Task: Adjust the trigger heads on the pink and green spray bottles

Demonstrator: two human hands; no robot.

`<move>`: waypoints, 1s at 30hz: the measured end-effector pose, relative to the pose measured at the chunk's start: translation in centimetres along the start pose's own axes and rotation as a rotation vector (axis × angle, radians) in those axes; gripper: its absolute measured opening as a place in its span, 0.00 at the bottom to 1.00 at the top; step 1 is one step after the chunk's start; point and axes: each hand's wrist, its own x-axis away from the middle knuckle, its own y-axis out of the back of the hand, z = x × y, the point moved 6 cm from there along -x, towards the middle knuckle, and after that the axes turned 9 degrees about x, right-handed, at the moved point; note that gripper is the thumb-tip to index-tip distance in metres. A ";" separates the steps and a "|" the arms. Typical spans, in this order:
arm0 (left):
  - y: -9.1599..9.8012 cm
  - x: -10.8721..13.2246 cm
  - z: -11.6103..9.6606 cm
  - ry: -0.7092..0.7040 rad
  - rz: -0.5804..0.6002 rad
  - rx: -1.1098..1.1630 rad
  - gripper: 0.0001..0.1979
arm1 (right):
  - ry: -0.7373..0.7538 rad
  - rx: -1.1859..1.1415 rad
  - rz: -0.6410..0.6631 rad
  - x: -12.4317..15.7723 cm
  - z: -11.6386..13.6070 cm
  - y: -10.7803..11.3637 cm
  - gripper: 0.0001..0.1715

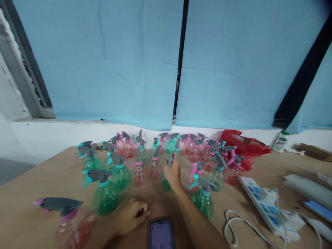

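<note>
My right hand (173,173) is wrapped around the upper part of a green spray bottle (166,184) in the middle of the table. The bottle's grey trigger head pokes out above my fingers. My left hand (135,212) rests low over the table with its fingers curled in, and I see nothing in it. Closest to it is a green spray bottle (105,195) with a turquoise nozzle. A pink spray bottle (74,228) stands to the front left, and another green spray bottle (203,200) is right of my right forearm.
Several more green and pink spray bottles (139,173) stand in loose rows behind. A phone (160,235) lies at the front edge. On the right are a white power strip (269,211) with cables, a red plastic bag (240,148), a white bottle (280,142) and another phone (319,211).
</note>
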 end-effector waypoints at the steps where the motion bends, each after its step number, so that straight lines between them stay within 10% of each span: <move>1: 0.0 0.0 0.0 0.002 -0.008 -0.004 0.21 | -0.020 0.001 0.001 0.2 0.1 0.0 0.27; 8: -0.1 0.1 0.0 -0.012 0.001 0.001 0.21 | 0.060 -0.232 0.240 1.2 1.1 -1.9 0.05; 17: 0.4 0.2 -0.7 -0.024 -0.007 -0.017 0.19 | 0.071 -0.563 0.659 3.1 3.8 -3.3 0.18; 30: 0.3 0.3 -0.7 -0.033 -0.011 -0.026 0.18 | 0.082 -0.551 0.680 3.2 4.4 -2.3 0.20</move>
